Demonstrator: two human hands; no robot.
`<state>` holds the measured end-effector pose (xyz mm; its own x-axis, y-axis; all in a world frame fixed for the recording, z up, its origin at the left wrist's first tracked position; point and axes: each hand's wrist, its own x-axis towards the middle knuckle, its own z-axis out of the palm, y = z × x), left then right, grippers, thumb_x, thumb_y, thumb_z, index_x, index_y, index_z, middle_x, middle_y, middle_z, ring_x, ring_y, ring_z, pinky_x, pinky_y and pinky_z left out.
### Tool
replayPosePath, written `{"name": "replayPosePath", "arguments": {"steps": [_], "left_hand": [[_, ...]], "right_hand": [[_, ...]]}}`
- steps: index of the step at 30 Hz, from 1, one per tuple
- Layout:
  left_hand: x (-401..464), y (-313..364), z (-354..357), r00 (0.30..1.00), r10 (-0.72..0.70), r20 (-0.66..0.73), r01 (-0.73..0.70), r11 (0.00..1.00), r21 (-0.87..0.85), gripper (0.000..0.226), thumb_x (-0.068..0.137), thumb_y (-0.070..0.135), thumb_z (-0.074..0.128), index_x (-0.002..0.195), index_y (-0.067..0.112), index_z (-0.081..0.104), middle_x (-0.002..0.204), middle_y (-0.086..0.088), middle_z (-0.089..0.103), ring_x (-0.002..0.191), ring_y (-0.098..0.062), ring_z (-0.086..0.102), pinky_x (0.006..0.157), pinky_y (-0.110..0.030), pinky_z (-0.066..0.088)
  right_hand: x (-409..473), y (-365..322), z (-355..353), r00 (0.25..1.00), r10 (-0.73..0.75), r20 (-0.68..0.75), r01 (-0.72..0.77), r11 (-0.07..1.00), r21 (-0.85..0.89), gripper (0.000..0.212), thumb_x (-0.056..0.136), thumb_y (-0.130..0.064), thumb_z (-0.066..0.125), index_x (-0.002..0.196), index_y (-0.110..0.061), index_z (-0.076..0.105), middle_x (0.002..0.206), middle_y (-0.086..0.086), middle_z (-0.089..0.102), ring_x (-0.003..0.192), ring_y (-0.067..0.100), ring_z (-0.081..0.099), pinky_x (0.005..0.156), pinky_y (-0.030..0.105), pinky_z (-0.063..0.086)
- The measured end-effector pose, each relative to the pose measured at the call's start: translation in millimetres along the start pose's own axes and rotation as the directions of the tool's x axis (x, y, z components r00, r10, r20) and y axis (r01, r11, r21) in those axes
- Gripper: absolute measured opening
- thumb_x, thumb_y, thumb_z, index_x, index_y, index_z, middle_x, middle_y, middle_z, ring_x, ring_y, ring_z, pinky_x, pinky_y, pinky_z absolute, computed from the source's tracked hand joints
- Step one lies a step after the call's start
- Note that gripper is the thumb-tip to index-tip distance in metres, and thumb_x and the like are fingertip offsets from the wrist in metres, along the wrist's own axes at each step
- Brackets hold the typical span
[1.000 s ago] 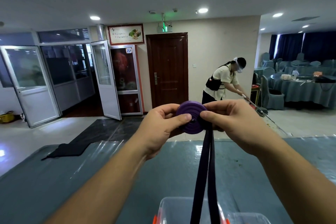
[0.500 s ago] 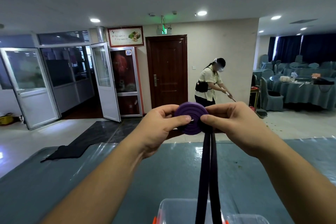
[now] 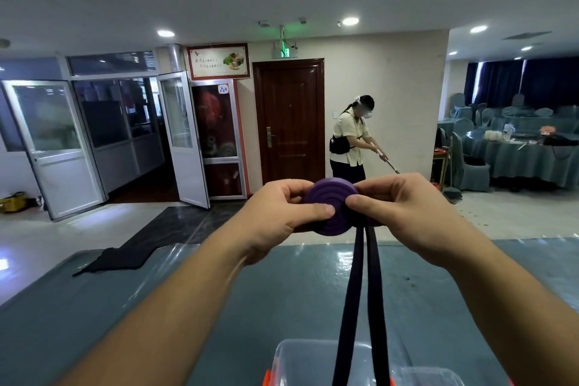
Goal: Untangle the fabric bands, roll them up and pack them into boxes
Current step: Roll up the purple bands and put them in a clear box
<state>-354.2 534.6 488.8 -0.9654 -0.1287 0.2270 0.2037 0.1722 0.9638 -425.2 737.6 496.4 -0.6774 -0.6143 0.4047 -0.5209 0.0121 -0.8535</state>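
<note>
Roll: a purple band [image 3: 332, 210] wound into a flat round coil, held up in the air over the desk, between both hands, with the coiled face toward the camera.
Left hand [image 3: 279, 213]: on the left of the coil, thumb pressed flat on its front face, fingers curled round the top edge and behind it.
Right hand [image 3: 404, 213]: on the right of the coil, thumb tip pinching its right edge, fingers curled over the top and behind.
Thumbs: their tips nearly meet on the front of the coil.
Loose end: two flat dark strands [image 3: 360, 307] hang straight down from the lower right of the coil, side by side, to the near edge of the view.
Band texture: smooth and matt, with raised rings on the coil's face.
Box [image 3: 307, 363]: clear plastic with rounded corners and orange clips, at the near edge of the desk, right under the hanging strands.
Desk [image 3: 156, 323]: covered in blue-grey cloth under a glossy clear sheet that reflects the ceiling lights.
Black cloth [image 3: 122, 257]: a flat dark piece on the far left edge of the desk, well apart from the hands.
</note>
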Motion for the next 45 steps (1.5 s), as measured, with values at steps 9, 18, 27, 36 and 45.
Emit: {"name": "replayPosePath", "arguments": {"steps": [9, 18, 27, 36, 45], "left_hand": [[1, -4, 7, 0.990, 0.071, -0.123, -0.099, 0.966, -0.238, 0.045, 0.074, 0.016, 0.081, 0.117, 0.008, 0.073, 0.108, -0.013, 0.079, 0.101, -0.025, 0.076, 0.083, -0.031, 0.061], [-2, 8, -2, 0.992, 0.103, -0.067, -0.109, 0.990, -0.093, 0.027, 0.086, 0.007, 0.076, 0.113, 0.009, 0.074, 0.104, -0.013, 0.079, 0.096, -0.023, 0.077, 0.079, -0.028, 0.061], [0, 4, -5, 0.998, 0.048, -0.036, -0.050, 0.997, -0.060, 0.028, 0.088, 0.007, 0.076, 0.115, 0.008, 0.073, 0.106, -0.015, 0.078, 0.099, -0.028, 0.076, 0.084, -0.032, 0.062], [2, -4, 7, 0.985, 0.090, -0.148, -0.126, 0.959, -0.253, 0.033, 0.076, 0.018, 0.079, 0.108, 0.011, 0.073, 0.101, -0.011, 0.079, 0.089, -0.020, 0.076, 0.074, -0.026, 0.059], [1, 4, 1, 0.995, 0.079, -0.057, -0.088, 0.979, -0.181, 0.036, 0.082, 0.013, 0.077, 0.117, 0.010, 0.074, 0.107, -0.012, 0.079, 0.099, -0.023, 0.076, 0.084, -0.031, 0.062]], "right_hand": [[3, 1, 7, 0.993, 0.002, -0.120, 0.020, 0.983, 0.182, 0.016, 0.090, -0.015, 0.072, 0.103, -0.019, 0.079, 0.094, 0.006, 0.081, 0.090, 0.026, 0.077, 0.081, 0.031, 0.064], [3, 3, 7, 0.997, -0.019, -0.078, 0.031, 0.987, 0.155, 0.018, 0.089, -0.013, 0.073, 0.106, -0.017, 0.079, 0.094, 0.005, 0.081, 0.091, 0.023, 0.078, 0.077, 0.025, 0.061], [3, 6, 6, 0.999, 0.010, -0.037, -0.005, 0.993, 0.122, 0.017, 0.092, -0.010, 0.070, 0.106, -0.014, 0.079, 0.094, 0.007, 0.081, 0.089, 0.023, 0.078, 0.076, 0.023, 0.060], [1, 9, 11, 0.992, 0.039, -0.122, -0.010, 0.972, 0.233, 0.015, 0.090, -0.011, 0.071, 0.103, -0.015, 0.079, 0.092, 0.010, 0.081, 0.081, 0.023, 0.075, 0.075, 0.027, 0.063], [3, 5, 11, 0.990, 0.033, -0.138, 0.009, 0.956, 0.293, 0.017, 0.088, -0.010, 0.072, 0.103, -0.014, 0.079, 0.094, 0.009, 0.081, 0.085, 0.019, 0.077, 0.074, 0.024, 0.061]]}}
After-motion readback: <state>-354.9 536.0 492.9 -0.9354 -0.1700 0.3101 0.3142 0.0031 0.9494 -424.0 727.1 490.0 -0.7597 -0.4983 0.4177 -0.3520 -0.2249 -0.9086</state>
